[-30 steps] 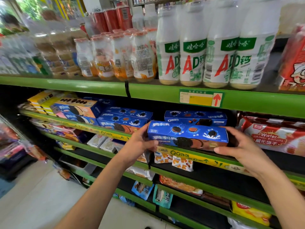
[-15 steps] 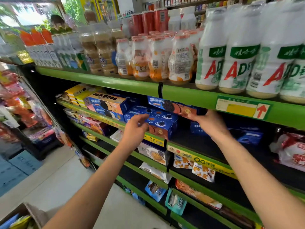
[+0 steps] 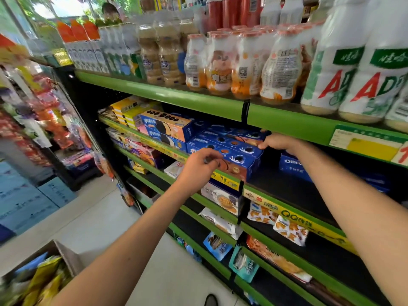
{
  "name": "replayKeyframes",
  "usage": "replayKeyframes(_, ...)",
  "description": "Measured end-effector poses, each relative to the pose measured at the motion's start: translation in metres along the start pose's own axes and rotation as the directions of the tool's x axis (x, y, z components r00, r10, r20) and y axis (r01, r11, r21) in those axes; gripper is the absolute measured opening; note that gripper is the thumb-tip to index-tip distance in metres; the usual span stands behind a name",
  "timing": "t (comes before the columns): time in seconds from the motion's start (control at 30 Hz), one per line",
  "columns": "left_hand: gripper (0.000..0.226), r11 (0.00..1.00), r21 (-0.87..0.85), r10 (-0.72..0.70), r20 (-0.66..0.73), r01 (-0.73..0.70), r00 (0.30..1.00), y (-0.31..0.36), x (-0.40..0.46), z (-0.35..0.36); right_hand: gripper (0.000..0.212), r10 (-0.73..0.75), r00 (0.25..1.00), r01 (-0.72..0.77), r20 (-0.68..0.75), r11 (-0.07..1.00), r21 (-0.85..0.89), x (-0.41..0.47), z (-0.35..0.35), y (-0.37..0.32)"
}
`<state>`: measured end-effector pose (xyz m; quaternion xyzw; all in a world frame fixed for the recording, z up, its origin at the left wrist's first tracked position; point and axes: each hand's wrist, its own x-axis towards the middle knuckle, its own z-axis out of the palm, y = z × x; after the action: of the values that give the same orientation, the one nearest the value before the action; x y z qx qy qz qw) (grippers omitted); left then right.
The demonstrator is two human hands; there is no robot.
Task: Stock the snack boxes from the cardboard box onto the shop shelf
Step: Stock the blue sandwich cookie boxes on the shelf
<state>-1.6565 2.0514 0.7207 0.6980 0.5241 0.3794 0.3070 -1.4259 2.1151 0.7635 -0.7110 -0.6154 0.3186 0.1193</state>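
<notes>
Several blue Oreo snack boxes sit on the green-edged shop shelf [image 3: 287, 212], second level from the top. My right hand [image 3: 277, 142] grips the right end of the topmost blue box [image 3: 237, 138], which lies on the stack. My left hand [image 3: 198, 167] hovers in front of the front blue box [image 3: 239, 159] with its fingers loosely curled and nothing in them. The cardboard box [image 3: 66, 256] stands on the floor at the lower left, with yellow and blue packets inside.
Milk-drink bottles [image 3: 242, 65] crowd the shelf above, right over the boxes. Another Oreo box [image 3: 293, 165] lies further back on the right. Biscuit packets [image 3: 289, 230] hang on lower shelves. A hanging snack rack [image 3: 46, 111] stands to the left.
The blue box went from the shelf's right part leftward onto the stack. My left hand let go of it and now hovers in front. The view turned left and down, showing the cardboard box.
</notes>
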Motion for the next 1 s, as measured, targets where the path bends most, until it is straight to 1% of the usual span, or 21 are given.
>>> replayKeyframes(0.1, 0.023, 1.000, -0.017, -0.002, 0.001, 0.002, 1.000, 0.002, 0.006, -0.001, 0.049, -0.034, 0.999, 0.035, 0.033, 0.999, -0.035, 0.000, 0.001, -0.004)
replayKeyframes(0.17, 0.026, 1.000, -0.024, 0.012, 0.018, -0.011, 1.000, 0.003, 0.010, 0.001, 0.047, -0.052, 0.999, 0.053, 0.004, 0.998, -0.029, -0.001, 0.003, -0.005)
replayKeyframes(0.27, 0.023, 1.000, -0.007, 0.021, 0.041, -0.021, 0.999, 0.004, 0.019, 0.007, 0.048, -0.098, 0.994, 0.097, -0.049, 0.995, -0.010, 0.004, 0.007, 0.003)
replayKeyframes(0.3, 0.022, 1.000, 0.007, 0.025, 0.046, -0.026, 0.999, 0.005, 0.022, 0.009, 0.043, -0.094, 0.991, 0.096, -0.097, 0.995, 0.018, 0.005, 0.008, 0.007)
replayKeyframes(0.33, 0.022, 0.999, 0.017, 0.028, 0.055, -0.029, 0.998, 0.006, 0.024, 0.011, 0.034, -0.087, 0.978, 0.093, -0.188, 0.995, 0.025, 0.008, 0.007, 0.012)
replayKeyframes(0.37, 0.021, 0.999, 0.018, 0.032, 0.066, -0.033, 0.997, 0.008, 0.026, 0.013, 0.027, -0.083, 0.951, 0.088, -0.299, 0.996, 0.003, 0.006, 0.007, 0.018)
replayKeyframes(0.4, 0.020, 0.999, 0.014, 0.042, 0.078, -0.043, 0.996, 0.010, 0.026, 0.016, 0.031, -0.091, 0.923, 0.087, -0.375, 0.996, -0.029, 0.002, 0.005, 0.025)
replayKeyframes(0.43, 0.019, 0.998, 0.008, 0.057, 0.088, -0.058, 0.994, 0.012, 0.027, 0.019, 0.032, -0.111, 0.916, 0.096, -0.384, 0.994, -0.059, -0.004, 0.003, 0.032)
replayKeyframes(0.47, 0.019, 0.997, 0.006, 0.073, 0.098, -0.074, 0.992, 0.015, 0.027, 0.024, 0.030, -0.089, 0.933, 0.067, -0.348, 0.995, -0.075, -0.011, 0.000, 0.041)
replayKeyframes(0.57, 0.020, 0.992, 0.022, 0.123, 0.162, -0.128, 0.979, 0.024, 0.027, 0.043, 0.043, 0.043, 0.963, -0.068, -0.267, 0.994, -0.086, -0.030, -0.010, 0.086)
replayKeyframes(0.67, 0.021, 0.980, 0.035, 0.183, 0.247, -0.197, 0.952, 0.041, 0.025, 0.067, 0.052, 0.129, 0.940, -0.177, -0.317, 0.976, -0.128, -0.055, -0.019, 0.125)
replayKeyframes(0.73, 0.024, 0.976, 0.027, 0.202, 0.288, -0.218, 0.936, 0.053, 0.022, 0.085, 0.062, 0.153, 0.933, -0.215, -0.327, 0.963, -0.161, -0.075, -0.017, 0.140)
replayKeyframes(0.8, 0.031, 0.972, 0.045, 0.203, 0.325, -0.230, 0.924, 0.062, 0.017, 0.102, 0.066, 0.112, 0.942, -0.170, -0.316, 0.972, -0.163, -0.097, -0.010, 0.146)
replayKeyframes(0.83, 0.039, 0.965, 0.086, 0.203, 0.344, -0.246, 0.917, 0.064, 0.015, 0.109, 0.066, 0.070, 0.947, -0.129, -0.313, 0.977, -0.171, -0.107, -0.007, 0.149)
replayKeyframes(0.87, 0.051, 0.953, 0.148, 0.194, 0.373, -0.265, 0.907, 0.064, 0.014, 0.115, 0.067, 0.022, 0.950, -0.082, -0.311, 0.979, -0.184, -0.118, -0.005, 0.152)
replayKeyframes(0.93, 0.076, 0.914, 0.286, 0.129, 0.465, -0.287, 0.876, 0.060, 0.014, 0.123, 0.073, -0.041, 0.947, -0.016, -0.319, 0.984, -0.176, -0.142, -0.006, 0.160)
replayKeyframes(1.0, 0.088, 0.895, 0.339, 0.063, 0.544, -0.289, 0.836, 0.056, 0.014, 0.127, 0.083, -0.010, 0.933, -0.046, -0.358, 0.988, -0.145, -0.162, -0.009, 0.173)
